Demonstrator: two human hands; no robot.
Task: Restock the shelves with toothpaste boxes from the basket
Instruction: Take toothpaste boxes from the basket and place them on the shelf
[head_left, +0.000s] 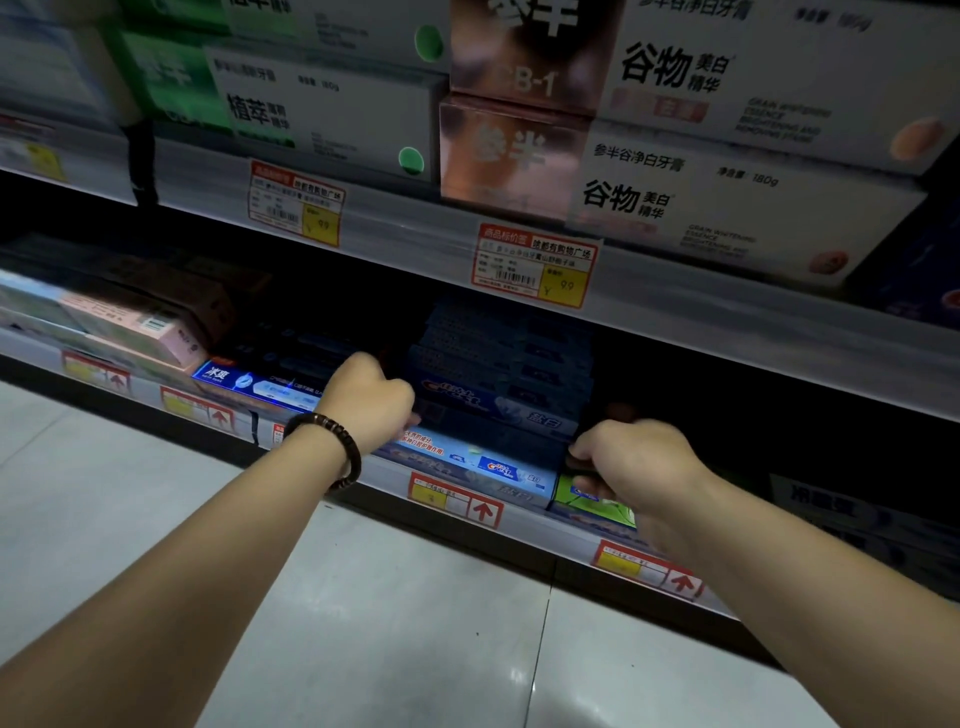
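blue boxes (498, 410) of toothpaste lie stacked flat in the dim lower shelf (545, 519), long sides facing out, the lowest one reaching the front rim. the left hand (366, 402) is at the left end of the stack, back of the hand up, its fingers (400, 392) curled under in a fist, one fingertip touching the front of a box. whether those fingers clamp a box or only rest against it, i cannot tell. a dark beaded bracelet (332, 447) sits on that wrist. the right hand (639, 465) is at the right end of the stack, knuckles up and fingers curled inward toward the box ends. their tips are in shadow, so i cannot tell if they grip anything. just below this hand lies a green box (597, 501), flat on the same shelf beside the blue ones. left of the left hand is a paler blue box (260, 387), and further left a pink box (135, 325), both lying flat. red and yellow tags (457, 499) with arrows line the shelf rim. on the upper shelf (415, 228) stand white boxes (727, 208) with black lettering, copper boxes (509, 156) just beside them, and green and white boxes (322, 114) to the left. two price labels (535, 267) hang on its edge. pale floor tiles (363, 597) show under both forearms.
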